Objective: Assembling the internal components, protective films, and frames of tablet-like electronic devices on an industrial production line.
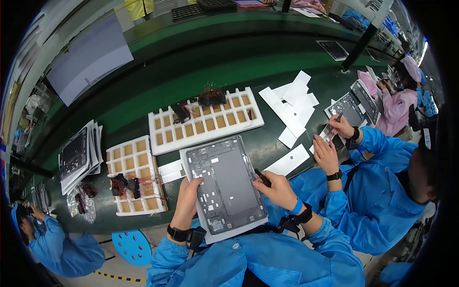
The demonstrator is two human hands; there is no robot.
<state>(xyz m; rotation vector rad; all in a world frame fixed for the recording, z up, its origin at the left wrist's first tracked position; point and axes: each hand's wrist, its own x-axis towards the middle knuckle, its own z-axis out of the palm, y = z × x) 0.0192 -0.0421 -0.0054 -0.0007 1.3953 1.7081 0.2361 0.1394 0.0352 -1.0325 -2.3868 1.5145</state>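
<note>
Close in front of me, a grey tablet housing (234,179) lies tilted on a white sheet-like backing (206,228), its inner side with small white patches facing up. My left hand (186,201) grips the left edge, thumb on top. In my right hand (277,189) is a slim black pen-like tool (262,177), beside the housing's right edge; its tip is hard to make out. Beyond the housing is a white foam tray (205,136) with many compartments. Dark parts with thin red wires (212,98) lie on its far side.
A second foam tray (138,203) holds more wired dark parts. Stacked housings with white sheets (79,155) stand at the left, above a clear plastic bag (89,210). White cards (292,107) are spread at right. A blue-sleeved co-worker (382,191) works close on my right; a blue stool (131,248) stands lower left.
</note>
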